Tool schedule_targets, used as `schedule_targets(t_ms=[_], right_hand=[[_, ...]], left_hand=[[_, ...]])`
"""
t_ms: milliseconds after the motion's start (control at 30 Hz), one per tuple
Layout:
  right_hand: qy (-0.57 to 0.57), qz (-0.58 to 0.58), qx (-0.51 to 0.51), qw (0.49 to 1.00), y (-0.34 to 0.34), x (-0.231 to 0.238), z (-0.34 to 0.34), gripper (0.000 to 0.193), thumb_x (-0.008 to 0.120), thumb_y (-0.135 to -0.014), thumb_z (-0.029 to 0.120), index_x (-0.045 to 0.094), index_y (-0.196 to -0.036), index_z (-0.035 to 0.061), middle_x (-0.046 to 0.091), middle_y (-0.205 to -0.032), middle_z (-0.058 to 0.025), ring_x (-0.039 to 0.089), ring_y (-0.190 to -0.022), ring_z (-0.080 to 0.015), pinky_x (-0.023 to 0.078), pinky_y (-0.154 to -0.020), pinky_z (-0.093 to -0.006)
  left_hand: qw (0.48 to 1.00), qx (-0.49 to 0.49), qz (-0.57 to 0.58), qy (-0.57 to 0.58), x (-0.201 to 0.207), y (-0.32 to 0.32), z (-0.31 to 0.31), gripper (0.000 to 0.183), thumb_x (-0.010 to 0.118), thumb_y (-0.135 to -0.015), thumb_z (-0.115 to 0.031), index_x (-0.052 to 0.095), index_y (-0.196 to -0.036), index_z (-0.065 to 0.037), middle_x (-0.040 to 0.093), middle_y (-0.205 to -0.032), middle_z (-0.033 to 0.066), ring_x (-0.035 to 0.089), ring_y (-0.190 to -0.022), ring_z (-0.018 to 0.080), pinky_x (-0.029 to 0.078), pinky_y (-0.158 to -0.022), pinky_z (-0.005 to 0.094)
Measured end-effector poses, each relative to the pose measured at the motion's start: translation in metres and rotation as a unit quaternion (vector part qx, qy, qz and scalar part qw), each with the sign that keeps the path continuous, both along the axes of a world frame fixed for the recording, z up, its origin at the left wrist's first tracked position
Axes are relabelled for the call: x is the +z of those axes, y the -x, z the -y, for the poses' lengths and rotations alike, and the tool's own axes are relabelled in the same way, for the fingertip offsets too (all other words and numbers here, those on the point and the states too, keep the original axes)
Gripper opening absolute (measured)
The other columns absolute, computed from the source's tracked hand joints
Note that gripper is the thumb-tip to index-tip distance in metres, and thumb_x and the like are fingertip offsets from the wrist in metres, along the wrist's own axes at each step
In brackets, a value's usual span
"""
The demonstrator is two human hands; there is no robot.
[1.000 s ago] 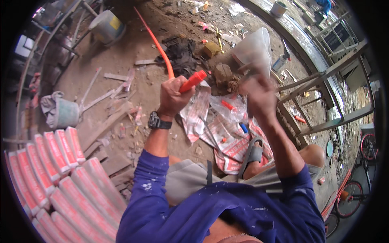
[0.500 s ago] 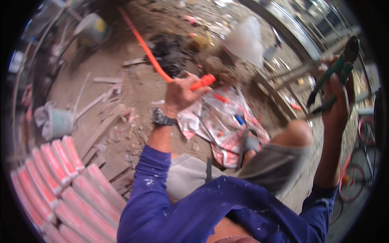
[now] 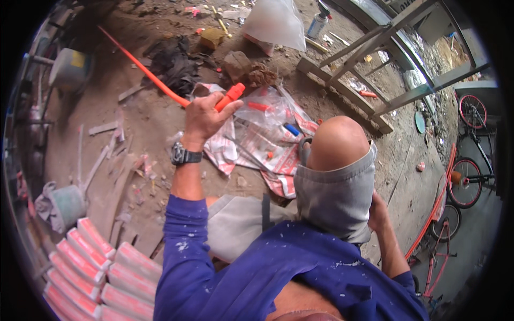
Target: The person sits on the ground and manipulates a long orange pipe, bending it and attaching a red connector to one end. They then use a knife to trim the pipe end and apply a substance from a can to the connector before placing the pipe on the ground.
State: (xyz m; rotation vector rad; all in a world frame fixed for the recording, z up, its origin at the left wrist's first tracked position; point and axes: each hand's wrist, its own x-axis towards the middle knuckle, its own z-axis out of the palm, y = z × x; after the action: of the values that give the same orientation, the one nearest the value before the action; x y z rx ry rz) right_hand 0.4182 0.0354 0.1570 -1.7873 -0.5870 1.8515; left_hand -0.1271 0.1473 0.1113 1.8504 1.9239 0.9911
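Observation:
An orange flexible tube (image 3: 155, 80) with an orange fitting (image 3: 231, 96) at its near end is gripped by my left hand (image 3: 203, 117), fingers wrapped round it. The tube runs up and away to the far left. My right hand (image 3: 378, 213) is down beside the right thigh, its fingers mostly hidden behind the leg; no pliers show now. Just past the fitting, on a red-and-white sack (image 3: 218, 152) on the ground, lie a clear plastic bag (image 3: 276, 115) with orange pieces and a small blue cylinder (image 3: 292, 129).
A wooden frame (image 3: 348, 88) stands at the right, with bicycles (image 3: 463, 182) beyond. Red-and-white packed bags (image 3: 85, 254) are stacked lower left, near a cloth-draped bucket (image 3: 69, 206). A whitish plastic bag (image 3: 274, 24), spray can (image 3: 318, 24) and black cloth (image 3: 174, 64) lie ahead.
My right hand has dropped from the raised right side, where it held green-handled pliers, to beside my thigh. My left hand still holds the tube. The view has shifted and the knee is raised.

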Motion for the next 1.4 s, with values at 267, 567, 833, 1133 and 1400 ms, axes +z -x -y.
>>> schedule_targets(t_ms=[267,567,833,1133,1400], right_hand=[[0.146,0.041,0.189,0.97,-0.026,0.004,-0.024,0.065,0.067,-0.09,0.043,0.055,-0.137,-0.0003,0.06,-0.135,-0.0142,0.057,-0.121,-0.0233,0.044,-0.103,-0.0383],[0.119,0.131,0.272,0.946,-0.068,-0.057,0.013,0.061,0.072,-0.085,0.009,0.05,-0.14,-0.0038,0.058,-0.138,-0.0141,0.058,-0.122,-0.0221,0.048,-0.102,-0.036],[0.107,-0.021,0.117,0.987,-0.061,-0.019,0.064,0.049,0.061,-0.089,-0.004,0.055,-0.138,0.0023,0.063,-0.131,-0.0099,0.062,-0.115,-0.0211,0.05,-0.101,-0.0356],[0.002,0.137,0.342,0.93,-0.053,-0.046,0.034,0.047,0.079,-0.081,0.027,0.068,-0.119,0.0013,0.072,-0.107,-0.0056,0.064,-0.097,-0.0144,0.05,-0.086,-0.0316],[0.143,0.265,0.422,0.855,-0.084,-0.013,0.072,0.034,0.076,-0.082,0.023,0.072,-0.109,0.0032,0.074,-0.097,-0.0081,0.065,-0.096,-0.0145,0.053,-0.078,-0.0321]], left_hand=[[0.999,-0.027,0.018,-0.004,-0.011,-0.005,-0.013,0.048,0.074,-0.085,-0.051,0.061,-0.072,-0.007,0.059,-0.06,0.017,0.061,-0.058,0.0382,0.043,-0.051,0.046],[0.999,-0.025,0.034,0.022,-0.007,-0.009,-0.01,0.047,0.075,-0.084,-0.049,0.06,-0.072,-0.007,0.058,-0.06,0.017,0.06,-0.057,0.038,0.043,-0.051,0.0456],[0.999,-0.023,0.037,0.003,-0.007,-0.004,-0.001,0.044,0.076,-0.084,-0.047,0.063,-0.076,-0.006,0.057,-0.06,0.0151,0.058,-0.055,0.0323,0.044,-0.052,0.0418],[0.998,-0.014,0.046,0.041,-0.01,-0.001,0.002,0.045,0.076,-0.083,-0.05,0.066,-0.077,-0.006,0.06,-0.062,0.0161,0.06,-0.057,0.0344,0.045,-0.054,0.0428],[0.999,-0.016,0.03,0.03,-0.003,0.004,0.012,0.044,0.079,-0.085,-0.042,0.061,-0.076,-0.003,0.053,-0.056,0.0088,0.049,-0.05,0.0166,0.042,-0.051,0.0345]])
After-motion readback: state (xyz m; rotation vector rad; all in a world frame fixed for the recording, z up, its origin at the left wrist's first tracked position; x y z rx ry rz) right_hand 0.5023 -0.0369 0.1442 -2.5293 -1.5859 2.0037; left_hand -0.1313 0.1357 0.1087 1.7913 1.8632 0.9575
